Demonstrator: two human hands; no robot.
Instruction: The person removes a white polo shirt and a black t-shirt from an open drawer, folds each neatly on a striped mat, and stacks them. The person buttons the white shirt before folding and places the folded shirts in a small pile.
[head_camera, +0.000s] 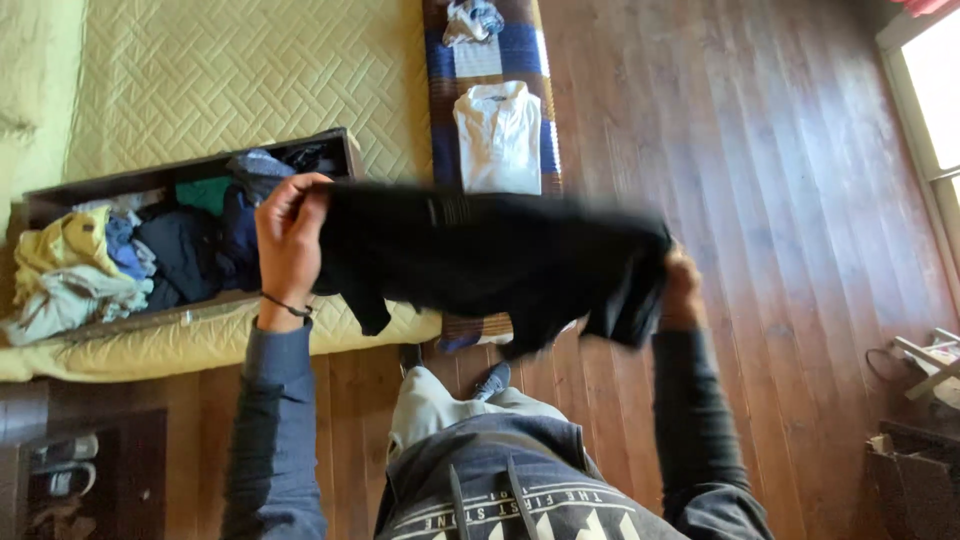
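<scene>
While I stand at the bed's (250, 90) edge, my left hand (288, 235) and right hand (681, 288) grip a black garment (480, 255) stretched between them, above the wooden floor (760, 200), beside a drawer (190, 170) of clothes.

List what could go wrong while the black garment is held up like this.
1. The black garment hangs stretched between the left hand and right hand; it looks blurred, so a loose grip might let one end drop to the wooden floor.
2. It hides the feet, so the person might stumble on the mattress edge.
3. Its loose lower edge could brush the folded white shirt out of shape.
</scene>
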